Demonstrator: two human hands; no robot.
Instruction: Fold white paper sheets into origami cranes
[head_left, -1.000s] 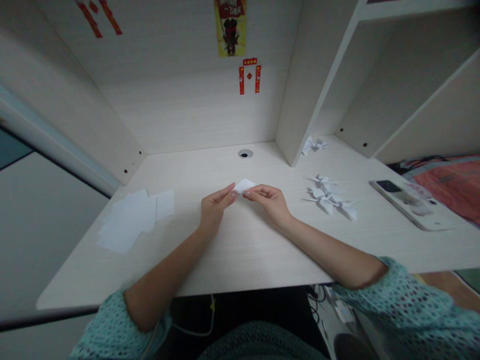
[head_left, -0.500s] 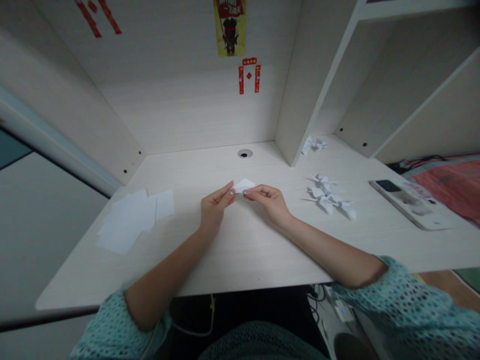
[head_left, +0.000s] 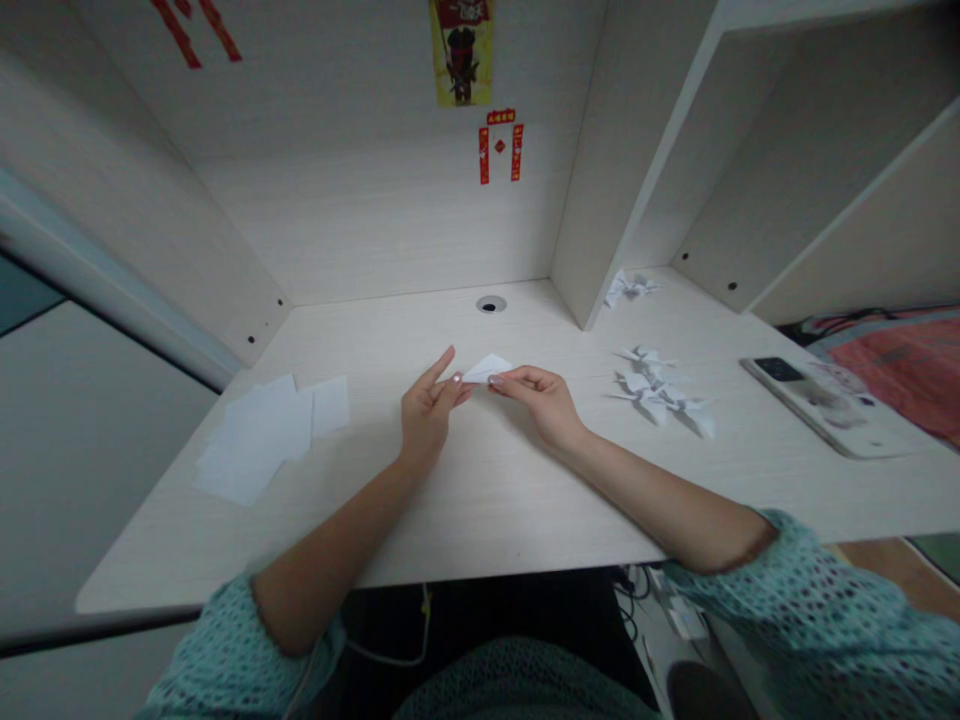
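Between my hands, above the middle of the desk, is a small folded piece of white paper with a pointed top. My right hand pinches its right side between thumb and fingers. At the left corner, my left hand has its thumb and lower fingers closed on the paper, while the index finger is raised off it. Several white origami cranes lie on the desk to the right of my right hand. Over to the left sits a spread of white paper sheets.
More folded cranes rest behind the upright divider. A phone lies at the right, near a reddish cloth. The desk has a round cable hole at the back.
My left index finger has lifted away from the paper, leaving more of its left part uncovered. The right hand keeps its pinch almost in the same place.
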